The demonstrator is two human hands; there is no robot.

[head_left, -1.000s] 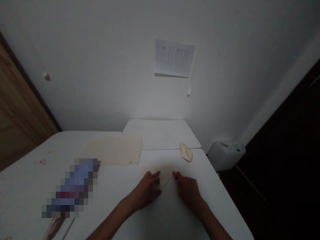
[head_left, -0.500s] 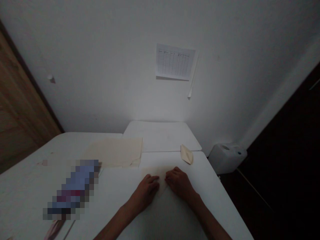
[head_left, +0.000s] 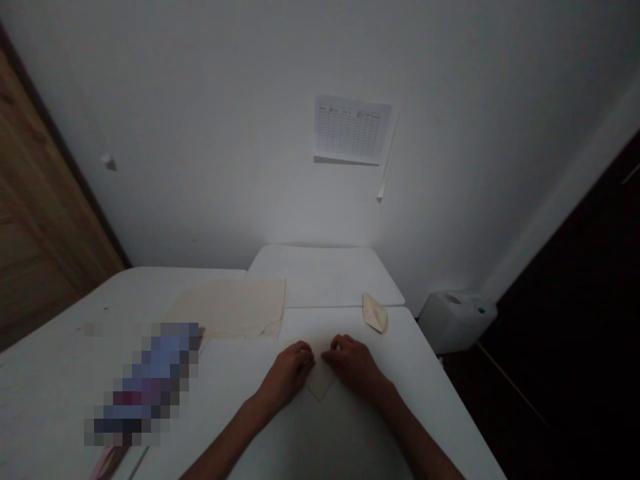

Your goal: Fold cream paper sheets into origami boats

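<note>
A small cream sheet of paper (head_left: 320,385) lies on the white table in front of me, its pointed corner toward me. At its left side, my left hand (head_left: 294,368) has its fingers curled together on the paper. From the right, my right hand (head_left: 353,363) pinches the sheet with thumb and fingertips, close to the left hand. My fingers and the dim light hide part of the paper's far side. Beyond my right hand rests a folded cream paper piece (head_left: 375,313), shaped like a small envelope.
Larger cream sheets (head_left: 235,307) lie at the left back of the table (head_left: 330,277). A blurred blue item (head_left: 155,377) is on the left. A printed chart (head_left: 353,130) hangs on the wall. Past the right edge stands a white plastic container (head_left: 457,320).
Both hands have shifted on the paper, the right one slightly left. The sheet's near corner now shows as a clear point between them. The view has tilted a little.
</note>
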